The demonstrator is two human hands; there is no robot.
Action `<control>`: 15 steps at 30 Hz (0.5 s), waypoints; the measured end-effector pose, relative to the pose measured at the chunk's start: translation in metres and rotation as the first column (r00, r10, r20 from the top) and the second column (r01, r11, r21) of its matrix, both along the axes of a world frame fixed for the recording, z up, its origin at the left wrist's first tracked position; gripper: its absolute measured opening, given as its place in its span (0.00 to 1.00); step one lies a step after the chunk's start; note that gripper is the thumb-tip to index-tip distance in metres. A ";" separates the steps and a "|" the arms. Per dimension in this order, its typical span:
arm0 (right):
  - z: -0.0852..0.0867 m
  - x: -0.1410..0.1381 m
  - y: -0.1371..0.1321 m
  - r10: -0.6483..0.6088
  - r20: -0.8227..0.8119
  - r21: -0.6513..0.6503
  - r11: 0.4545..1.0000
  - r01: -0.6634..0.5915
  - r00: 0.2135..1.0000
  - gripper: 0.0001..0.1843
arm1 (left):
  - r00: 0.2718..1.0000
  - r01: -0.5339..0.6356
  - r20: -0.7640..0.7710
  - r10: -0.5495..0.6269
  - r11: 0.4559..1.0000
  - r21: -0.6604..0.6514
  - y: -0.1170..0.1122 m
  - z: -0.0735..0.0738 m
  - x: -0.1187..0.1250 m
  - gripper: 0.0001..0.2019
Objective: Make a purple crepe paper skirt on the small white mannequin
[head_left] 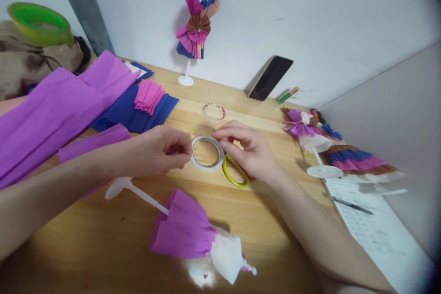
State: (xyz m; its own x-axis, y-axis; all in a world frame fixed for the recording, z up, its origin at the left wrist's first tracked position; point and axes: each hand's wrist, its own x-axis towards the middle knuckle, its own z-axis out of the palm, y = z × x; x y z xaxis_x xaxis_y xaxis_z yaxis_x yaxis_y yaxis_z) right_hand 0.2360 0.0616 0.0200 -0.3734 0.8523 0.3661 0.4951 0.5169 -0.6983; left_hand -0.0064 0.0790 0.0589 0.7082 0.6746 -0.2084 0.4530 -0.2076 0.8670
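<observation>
The left hand [169, 149] has its fingers curled in at the left of a tape roll [221, 160], while the right hand [246, 149] arches over the other side, fingertips by the rim; I can't tell whether either grips anything. The roll lies flat on the tabletop [275, 239] between them, which probably keeps it from rolling off. A yellow loop [225, 172], likely a scissors handle, pokes out beside the right hand, within easy reach. Nearest the person, a little dress form in a purple skirt [186, 229] lies on its side, perhaps because its thin stem [148, 197] would tip easily. Another dressed figure [198, 32] stands upright near the wall, seemingly out of harm's way. A phone [271, 78] leans there too, propped by the wall.
</observation>
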 end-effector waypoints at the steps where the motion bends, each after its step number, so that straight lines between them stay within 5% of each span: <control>1: 0.006 -0.006 -0.007 -0.006 -0.062 -0.044 0.999 0.004 0.998 0.07 | 1.000 0.006 0.009 -0.007 1.000 0.019 -0.002 0.001 0.001 0.05; 4: 0.017 -0.020 -0.026 0.052 -0.103 -0.049 0.997 -0.057 0.993 0.03 | 0.999 0.033 0.012 -0.034 0.994 0.104 -0.006 0.002 0.004 0.06; 9: 0.014 -0.029 -0.037 0.033 0.017 0.199 0.979 -0.036 0.999 0.03 | 0.999 0.037 0.017 -0.040 0.988 0.152 -0.009 0.004 0.005 0.06; 15: 0.014 -0.032 -0.038 0.052 0.036 0.210 0.976 -0.058 0.998 0.09 | 0.998 0.028 0.046 -0.036 0.986 0.162 -0.012 0.003 0.007 0.06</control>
State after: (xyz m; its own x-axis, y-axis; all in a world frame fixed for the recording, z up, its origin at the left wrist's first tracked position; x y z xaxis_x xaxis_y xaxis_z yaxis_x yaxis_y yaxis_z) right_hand 0.2036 0.0233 0.0335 -0.4313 0.7351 0.5230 0.4811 0.6778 -0.5560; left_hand 0.0002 0.0667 0.0617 0.7363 0.6736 -0.0637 0.4022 -0.3601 0.8418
